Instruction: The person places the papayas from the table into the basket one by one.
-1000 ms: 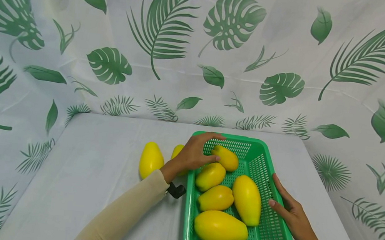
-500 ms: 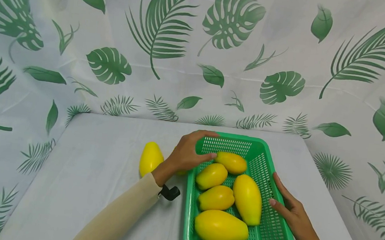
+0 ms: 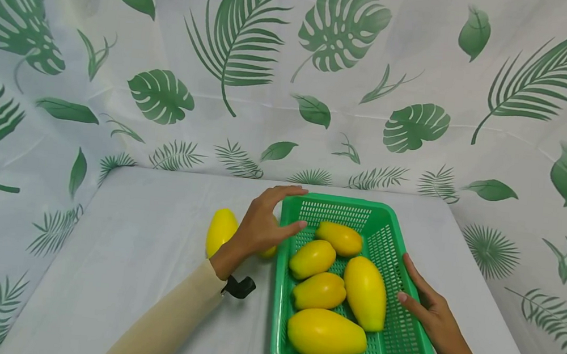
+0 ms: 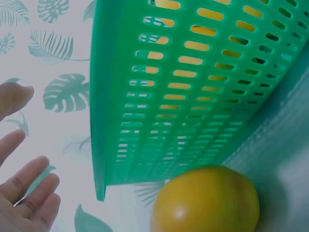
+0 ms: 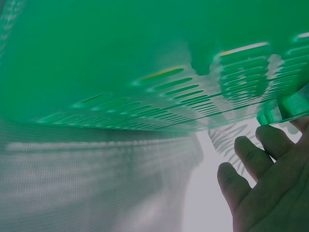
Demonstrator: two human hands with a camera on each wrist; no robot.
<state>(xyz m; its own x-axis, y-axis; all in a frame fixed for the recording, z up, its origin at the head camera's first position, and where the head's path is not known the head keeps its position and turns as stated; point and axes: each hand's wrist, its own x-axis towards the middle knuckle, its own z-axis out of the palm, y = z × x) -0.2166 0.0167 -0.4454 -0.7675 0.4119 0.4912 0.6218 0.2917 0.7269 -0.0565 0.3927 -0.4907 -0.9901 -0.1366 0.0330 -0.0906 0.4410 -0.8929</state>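
Observation:
A green perforated plastic basket (image 3: pixel 278 313) holds several smooth yellow papayas, among them a large one (image 3: pixel 327 335) at the near end and a smaller one (image 3: pixel 339 239) at the far end. My left hand (image 3: pixel 260 226) hovers by the basket's far left rim, thumb and fingers spread with nothing between them. On the right side, my right hand (image 3: pixel 434 317) holds the rim, its thumb over the inner side and its other fingers outside. Left of the basket lies a papaya (image 3: pixel 222 231); another papaya (image 3: pixel 269 252) is mostly hidden behind my left hand.
A white cloth (image 3: pixel 115 275) covers the table, with a leaf-printed curtain (image 3: pixel 257 134) around its back and sides. In the left wrist view, a papaya (image 4: pixel 207 203) lies close against the outside of the basket wall.
The far papaya has settled rightward into the basket and my left hand has let go of it, drawing back left to the rim. My right hand stays on the basket.

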